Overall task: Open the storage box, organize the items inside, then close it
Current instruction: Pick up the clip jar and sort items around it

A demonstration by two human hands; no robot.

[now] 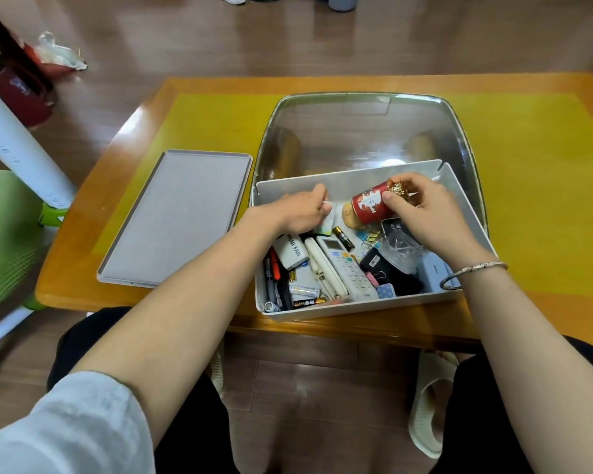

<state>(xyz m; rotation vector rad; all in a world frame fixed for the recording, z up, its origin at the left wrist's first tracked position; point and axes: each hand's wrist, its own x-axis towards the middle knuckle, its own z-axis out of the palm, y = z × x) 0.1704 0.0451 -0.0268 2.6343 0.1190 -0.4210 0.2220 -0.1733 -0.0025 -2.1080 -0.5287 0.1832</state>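
Both hands down in the open white plastic storage box [356, 311], lid off.

Sitting at the near edge of the yellow-topped wooden surface [534, 200], front wall almost flush with that edge. Flat grey rectangular lid [175, 220] lying just left of it, apart from the box, near corner close to the surface's front edge. Clear domed plastic cover [367, 131] right behind the back wall, filling the far side. Bare yellow stretch open to the right. Left hand [300, 212] curled at the box's back left, pinching a small pale card [326, 222]. Right hand [421, 206], silver bangle on the wrist, gripping a red patterned tin can [370, 206] with a gold top, tilted above the clutter. White remote control [346, 266], batteries [343, 238], pens [274, 268] and binder clips packed tight below, little free floor inside.
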